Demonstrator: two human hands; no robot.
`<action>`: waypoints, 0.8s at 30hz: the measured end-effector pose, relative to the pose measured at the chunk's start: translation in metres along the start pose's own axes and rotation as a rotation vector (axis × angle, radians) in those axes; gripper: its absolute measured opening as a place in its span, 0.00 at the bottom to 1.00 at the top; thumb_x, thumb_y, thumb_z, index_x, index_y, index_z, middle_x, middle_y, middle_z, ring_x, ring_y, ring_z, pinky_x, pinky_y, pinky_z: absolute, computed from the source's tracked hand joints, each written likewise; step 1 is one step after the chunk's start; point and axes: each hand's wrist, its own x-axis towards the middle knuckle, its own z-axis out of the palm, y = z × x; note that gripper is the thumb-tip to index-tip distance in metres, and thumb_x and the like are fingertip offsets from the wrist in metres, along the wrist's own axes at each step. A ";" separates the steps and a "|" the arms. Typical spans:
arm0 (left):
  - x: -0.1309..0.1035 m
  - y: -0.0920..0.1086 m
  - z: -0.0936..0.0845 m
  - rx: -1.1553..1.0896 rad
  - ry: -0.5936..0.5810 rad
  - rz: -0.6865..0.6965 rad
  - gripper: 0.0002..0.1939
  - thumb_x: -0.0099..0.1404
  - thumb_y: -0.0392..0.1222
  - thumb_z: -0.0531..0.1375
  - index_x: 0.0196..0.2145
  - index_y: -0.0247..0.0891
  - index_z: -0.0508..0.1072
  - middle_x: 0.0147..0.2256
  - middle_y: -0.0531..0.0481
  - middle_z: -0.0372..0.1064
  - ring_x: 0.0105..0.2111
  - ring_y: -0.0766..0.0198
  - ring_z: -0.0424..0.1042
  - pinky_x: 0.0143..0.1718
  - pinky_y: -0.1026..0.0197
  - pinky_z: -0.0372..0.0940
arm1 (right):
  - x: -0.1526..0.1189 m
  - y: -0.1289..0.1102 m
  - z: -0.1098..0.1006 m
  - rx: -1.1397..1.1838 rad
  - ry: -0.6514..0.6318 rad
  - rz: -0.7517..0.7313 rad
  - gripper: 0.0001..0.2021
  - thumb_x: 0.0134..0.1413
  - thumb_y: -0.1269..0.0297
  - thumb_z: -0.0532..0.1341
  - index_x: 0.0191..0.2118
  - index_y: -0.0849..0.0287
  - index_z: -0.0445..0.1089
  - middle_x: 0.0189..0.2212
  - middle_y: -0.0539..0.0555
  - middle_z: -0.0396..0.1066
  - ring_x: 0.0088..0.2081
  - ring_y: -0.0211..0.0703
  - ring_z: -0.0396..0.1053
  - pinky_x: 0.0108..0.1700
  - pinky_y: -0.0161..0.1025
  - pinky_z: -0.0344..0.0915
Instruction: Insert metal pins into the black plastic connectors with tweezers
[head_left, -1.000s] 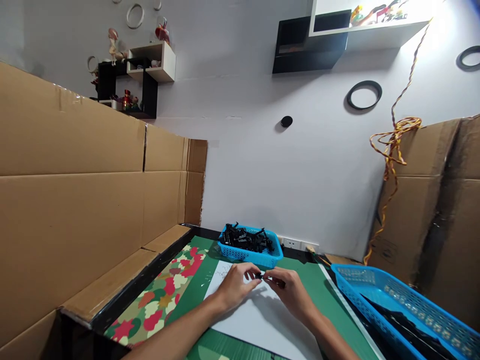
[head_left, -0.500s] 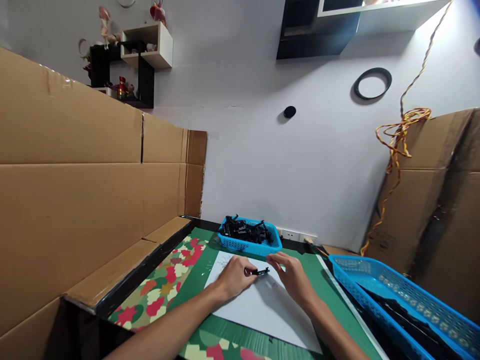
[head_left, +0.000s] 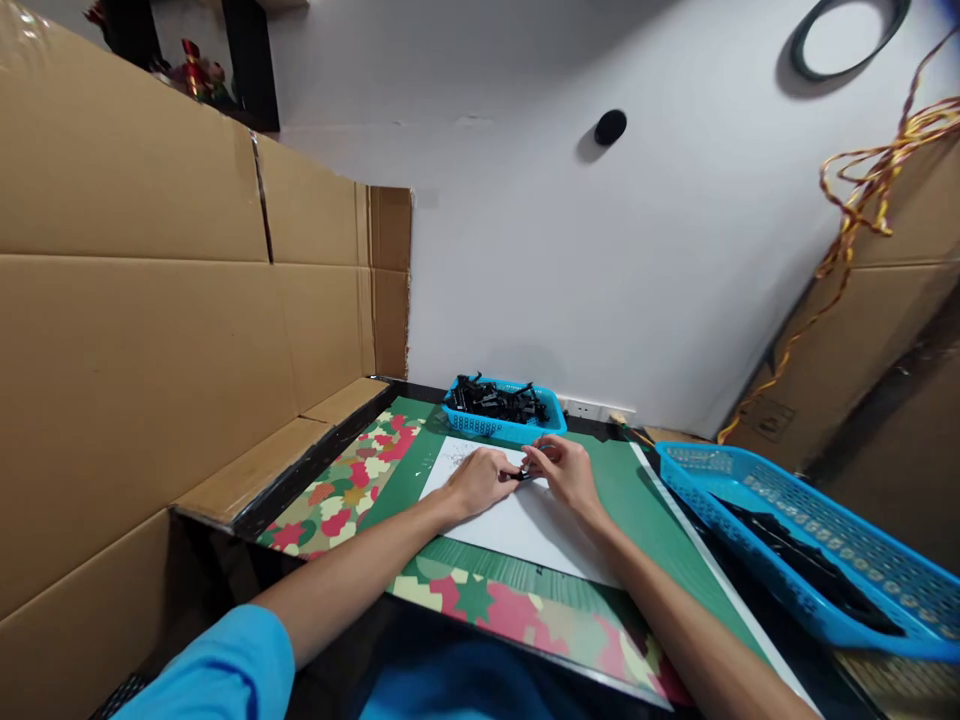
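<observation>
Black part (head_left: 520,477), likely light but stiff, suits my left hand (head_left: 478,482) pinching its nine-o'clock end; my right hand's grip (head_left: 570,477) I can't tell.

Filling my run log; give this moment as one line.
left hand: holds small black part | right hand: fingertips at it | beneath: white sheet | beyond: blue basket, black parts inside

The single view looks from the wearer's head, forward and slightly down over the table (head_left: 615,460), with the forearms entering from the near edge and the hands in the lower middle. It is wide, taking in the wall (head_left: 510,270) at the far side, cardboard (head_left: 150,330) close at left, and a long blue basket (head_left: 750,460) at right.
</observation>
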 end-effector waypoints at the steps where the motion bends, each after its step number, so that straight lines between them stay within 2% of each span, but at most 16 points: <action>1: 0.000 0.000 0.000 -0.006 0.000 0.003 0.07 0.68 0.37 0.65 0.34 0.38 0.85 0.31 0.48 0.78 0.30 0.62 0.72 0.33 0.61 0.58 | -0.001 -0.001 0.000 -0.020 0.002 -0.006 0.23 0.56 0.37 0.71 0.34 0.56 0.76 0.29 0.61 0.83 0.30 0.57 0.82 0.34 0.47 0.78; 6: 0.000 0.002 -0.001 -0.025 -0.003 0.021 0.07 0.67 0.34 0.64 0.32 0.38 0.83 0.30 0.49 0.77 0.29 0.62 0.72 0.33 0.61 0.58 | -0.004 -0.009 -0.002 -0.196 -0.005 -0.104 0.19 0.61 0.44 0.70 0.31 0.55 0.76 0.29 0.59 0.83 0.30 0.54 0.81 0.33 0.43 0.74; 10: -0.001 0.000 0.001 0.005 0.002 0.026 0.08 0.68 0.36 0.64 0.32 0.38 0.84 0.31 0.47 0.77 0.30 0.61 0.72 0.34 0.61 0.59 | -0.005 -0.010 -0.003 -0.283 -0.002 -0.155 0.16 0.62 0.48 0.69 0.31 0.55 0.77 0.28 0.58 0.82 0.29 0.52 0.79 0.32 0.41 0.71; 16: -0.001 -0.003 0.001 0.002 -0.003 0.025 0.08 0.69 0.36 0.63 0.35 0.38 0.85 0.32 0.46 0.78 0.31 0.60 0.72 0.34 0.60 0.60 | -0.003 -0.012 -0.003 -0.356 0.009 -0.172 0.15 0.59 0.50 0.70 0.30 0.56 0.77 0.27 0.58 0.82 0.29 0.50 0.77 0.32 0.40 0.68; 24: -0.001 0.001 -0.002 -0.087 0.031 0.032 0.11 0.65 0.34 0.62 0.25 0.37 0.80 0.26 0.47 0.75 0.28 0.60 0.69 0.34 0.59 0.58 | -0.005 -0.017 -0.001 -0.406 0.028 -0.186 0.16 0.58 0.50 0.69 0.29 0.58 0.77 0.26 0.57 0.80 0.28 0.48 0.75 0.32 0.40 0.65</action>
